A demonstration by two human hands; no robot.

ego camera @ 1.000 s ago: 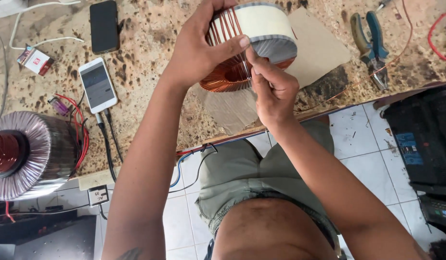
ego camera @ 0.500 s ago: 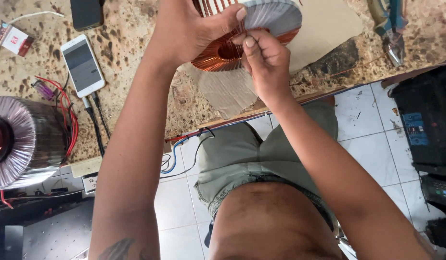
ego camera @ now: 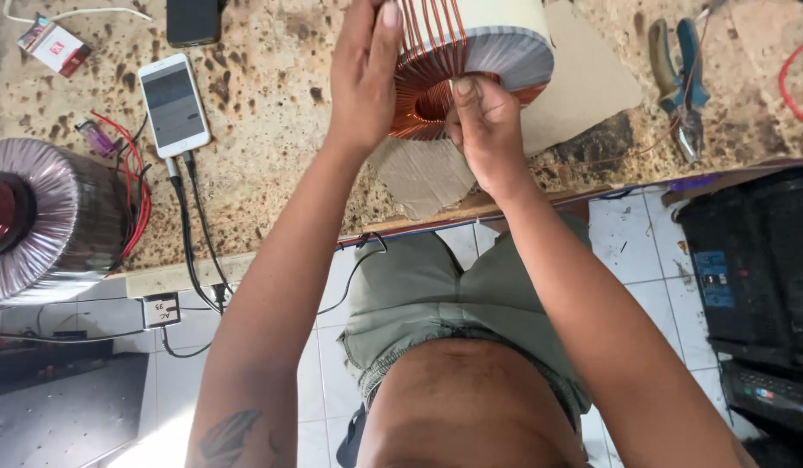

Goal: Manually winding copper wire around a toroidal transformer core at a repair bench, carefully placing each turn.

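Note:
A ring-shaped transformer core (ego camera: 497,48), wrapped in pale tape and partly wound with copper wire (ego camera: 427,52), stands on edge over a cardboard sheet (ego camera: 583,87) on the speckled workbench (ego camera: 271,113). My left hand (ego camera: 362,78) grips its left side, fingers laid over the copper turns. My right hand (ego camera: 484,130) holds the lower front of the ring, thumb pressed at the central hole. Whether the right fingers pinch a wire I cannot tell.
A finished wound coil (ego camera: 37,217) sits at the left edge. A white phone (ego camera: 174,104) with cables, a black phone (ego camera: 193,19), a small red-and-white box (ego camera: 56,43) and pliers (ego camera: 679,78) lie on the bench. A black case (ego camera: 757,269) stands on the tiled floor at right.
The view has shifted, so the ring and hands sit higher in frame. My right thumb has moved from the ring's outer face to the edge of its central hole.

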